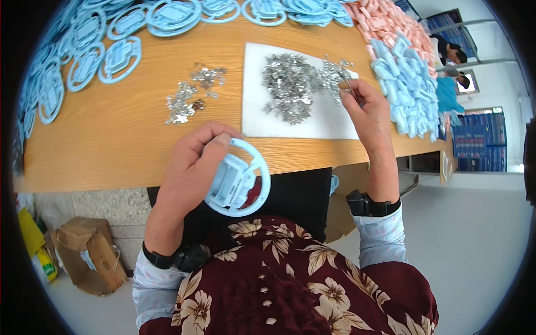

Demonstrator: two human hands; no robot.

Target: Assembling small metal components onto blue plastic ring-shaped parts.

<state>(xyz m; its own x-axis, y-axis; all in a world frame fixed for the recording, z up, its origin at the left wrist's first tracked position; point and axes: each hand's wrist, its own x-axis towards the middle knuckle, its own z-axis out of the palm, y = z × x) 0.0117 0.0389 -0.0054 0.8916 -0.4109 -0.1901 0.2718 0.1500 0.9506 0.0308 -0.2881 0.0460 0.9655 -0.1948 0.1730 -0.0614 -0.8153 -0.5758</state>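
My left hand (195,162) is closed on the rim of a light blue plastic toy steering wheel (263,187), holding it tilted just off the table's front edge. Its moulded centre faces up, with the far-left part hidden by my fingers. At the right side of a white foam sheet (254,120), my right hand (365,106) pinches a thin metal piece (350,86), too small to tell its kind. Those fingertips are beside a small spread of shiny metal clips (332,75). A larger heap of metal clips (289,84) lies on the sheet to their left.
Two loose groups of metal clips (181,106) lie on the wooden table (128,145). Blue plastic wheels (120,58) crowd its left and far edges. Pale blue pieces (410,92) and pink pieces (391,25) are piled at right. A cardboard box (89,254) stands below left.
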